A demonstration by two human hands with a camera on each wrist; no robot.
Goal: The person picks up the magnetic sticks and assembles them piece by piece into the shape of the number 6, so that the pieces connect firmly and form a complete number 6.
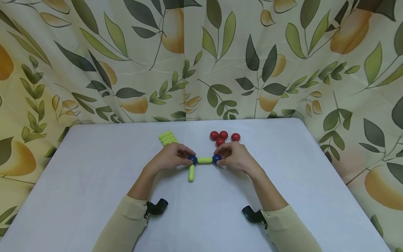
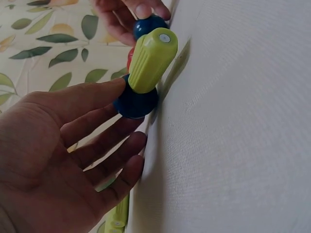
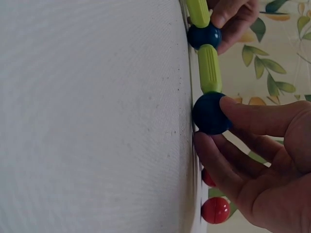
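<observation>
Nearest are two pale sleeves (image 1: 122, 224), with a small black camera (image 1: 158, 206) at the left wrist and a black wrist camera (image 1: 253, 214) at the right, both well short of the fingers on the near side. The white desk (image 1: 201, 217) spreads beneath and around.

A short green stick (image 1: 191, 173) lies on the near side of the left hand's fingers, its far end against the left blue ball (image 1: 193, 160); the left wrist view shows a small grey disc (image 2: 165, 38) on its free end.

The left hand (image 1: 170, 156) pinches that ball between thumb and forefinger, while its other fingers fan loosely apart. The right hand (image 1: 236, 157) pinches the right blue ball (image 1: 217, 159), thumb on the near side and fingertips on the far side, a ball's width open. Between the two hands' fingers, a second green stick (image 1: 205, 160) bridges the balls, touching both, so the joined pieces form a corner.

Just beyond the left fingers, several spare green sticks (image 1: 167, 136) lie side by side, partly hidden by the hand. Just beyond the right fingers sit four red balls (image 1: 223, 135), three clustered and one slightly to the right. Farthest from the fingers hangs a curtain (image 1: 220, 70) printed with leaves and fruit.
</observation>
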